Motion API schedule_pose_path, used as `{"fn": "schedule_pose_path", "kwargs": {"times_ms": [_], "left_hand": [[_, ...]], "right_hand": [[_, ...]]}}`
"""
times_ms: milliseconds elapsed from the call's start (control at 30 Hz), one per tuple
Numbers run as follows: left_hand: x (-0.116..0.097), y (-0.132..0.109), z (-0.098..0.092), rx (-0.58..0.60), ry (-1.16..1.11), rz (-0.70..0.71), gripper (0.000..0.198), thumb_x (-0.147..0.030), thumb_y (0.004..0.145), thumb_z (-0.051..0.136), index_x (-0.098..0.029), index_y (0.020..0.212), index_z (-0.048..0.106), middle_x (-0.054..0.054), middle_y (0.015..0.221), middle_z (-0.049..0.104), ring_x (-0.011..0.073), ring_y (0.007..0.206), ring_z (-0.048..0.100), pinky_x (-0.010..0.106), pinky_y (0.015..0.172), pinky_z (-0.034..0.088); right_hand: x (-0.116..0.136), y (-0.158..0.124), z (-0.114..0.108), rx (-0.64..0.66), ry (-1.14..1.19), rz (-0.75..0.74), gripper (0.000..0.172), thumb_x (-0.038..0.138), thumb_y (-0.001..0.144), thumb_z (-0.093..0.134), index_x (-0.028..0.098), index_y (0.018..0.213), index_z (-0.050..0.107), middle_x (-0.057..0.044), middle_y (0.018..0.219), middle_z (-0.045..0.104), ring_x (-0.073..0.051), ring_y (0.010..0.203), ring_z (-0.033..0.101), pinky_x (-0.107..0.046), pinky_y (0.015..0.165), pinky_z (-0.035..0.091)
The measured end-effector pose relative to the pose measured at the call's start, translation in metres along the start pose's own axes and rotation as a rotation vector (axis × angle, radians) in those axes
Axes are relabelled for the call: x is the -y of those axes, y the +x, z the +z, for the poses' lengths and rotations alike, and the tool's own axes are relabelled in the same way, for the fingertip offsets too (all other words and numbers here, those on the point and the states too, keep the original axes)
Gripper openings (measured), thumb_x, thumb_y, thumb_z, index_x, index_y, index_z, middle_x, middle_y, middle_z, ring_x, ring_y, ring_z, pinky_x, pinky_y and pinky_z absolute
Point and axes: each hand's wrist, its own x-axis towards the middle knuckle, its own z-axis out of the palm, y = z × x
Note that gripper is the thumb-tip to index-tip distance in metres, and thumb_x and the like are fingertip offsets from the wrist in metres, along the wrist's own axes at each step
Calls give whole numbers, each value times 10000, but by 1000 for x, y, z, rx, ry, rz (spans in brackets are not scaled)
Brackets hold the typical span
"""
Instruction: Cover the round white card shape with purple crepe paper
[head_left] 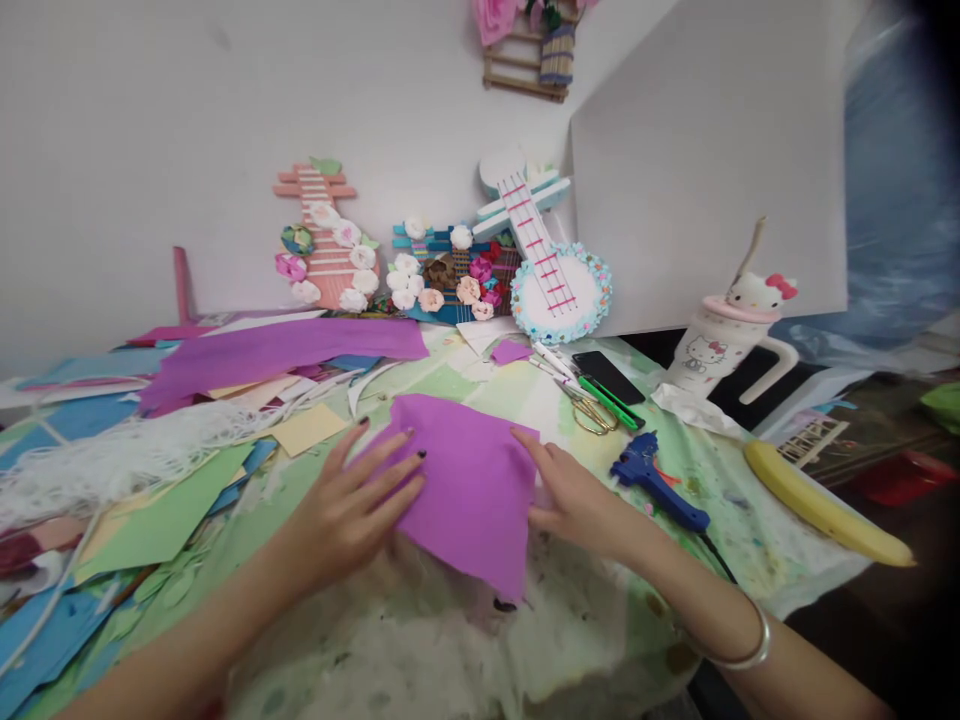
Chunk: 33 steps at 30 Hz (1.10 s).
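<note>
— What did we work on?
— A paint-spattered bench (585,620) against a white wall (150,150), littered with paper scraps (172,510).
— And the purple sheet (465,480)?
— Flat at the middle. Our left hand (352,510) lay spread on its left part, and our right hand (574,495) was open, touching its right edge.

soft even light, edges perhaps blurred
</note>
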Motion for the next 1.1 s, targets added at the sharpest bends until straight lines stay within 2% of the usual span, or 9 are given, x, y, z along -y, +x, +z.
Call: {"fn": "schedule_pose_path", "kwargs": {"times_ms": [100, 233, 367, 467, 567, 633, 800, 900, 1100], "left_hand": [[19, 20, -21, -140, 35, -60, 477, -137, 826, 468, -404, 1219, 515, -39, 1157, 661, 235, 1287, 429, 540, 1132, 162], [43, 73, -49, -266, 153, -138, 237, -167, 880, 422, -260, 921, 635, 3, 926, 712, 225, 1209, 496, 540, 1122, 129], [65, 130, -69, -188, 217, -176, 301, -108, 859, 365, -202, 837, 650, 25, 797, 663, 224, 1244, 440, 552, 1100, -32], [77, 155, -77, -19, 223, -148, 297, -57, 798, 388, -174, 777, 660, 35, 734, 612, 238, 1107, 522, 538, 1092, 47], [88, 162, -78, 106, 170, -140, 248, -121, 806, 422, -166, 748, 660, 36, 677, 555, 236, 908, 567, 488, 989, 281], [95, 160, -75, 179, 113, -159, 237, -198, 831, 435, -177, 782, 665, 32, 665, 540, 224, 813, 567, 407, 864, 371], [106, 153, -68, 286, 98, -172, 230, -232, 832, 461, -237, 852, 690, 21, 676, 593, 202, 733, 565, 291, 723, 352], [108, 152, -71, 323, 90, -146, 241, -223, 825, 470, -255, 870, 704, 18, 684, 623, 190, 692, 557, 268, 671, 323], [117, 147, -81, 356, -194, -249, 206, -357, 776, 583, -221, 776, 738, 4, 643, 642, 142, 594, 524, 248, 609, 309]], "right_hand": [[2, 12, -20, -4, 149, 10, 716, 306, 822, 537, 212, 1450, 205, -136, 1239, 530, -247, 1078, 520, -403, 900, 396], [4, 35, -38, 83, 508, 83, 660, 348, 838, 523, 240, 1432, 258, -47, 929, 636, -150, 734, 573, -284, 668, 439], [6, 52, -37, 180, 935, 86, 565, 366, 827, 551, 231, 1347, 374, -55, 938, 656, -112, 601, 574, -230, 521, 405], [5, 55, -33, 237, 1074, 103, 544, 357, 820, 565, 225, 1321, 396, -66, 934, 675, -117, 576, 600, -220, 485, 398], [-2, 52, -30, 312, 1143, 133, 639, 372, 820, 570, 249, 1389, 307, -67, 914, 691, -137, 573, 624, -235, 485, 417], [-6, 50, -28, 366, 1186, 156, 709, 384, 829, 559, 255, 1434, 214, -70, 893, 699, -151, 566, 631, -245, 477, 416], [-11, 46, -25, 482, 1228, 170, 789, 402, 839, 538, 245, 1464, 84, -76, 864, 708, -167, 550, 634, -247, 459, 406], [-10, 41, -26, 519, 1229, 149, 744, 412, 839, 531, 265, 1446, 128, -69, 865, 716, -161, 543, 639, -234, 455, 398], [-11, 35, -29, 616, 1244, 136, 618, 438, 823, 545, 247, 1347, 280, -92, 860, 729, -166, 501, 647, -210, 399, 374]]}}
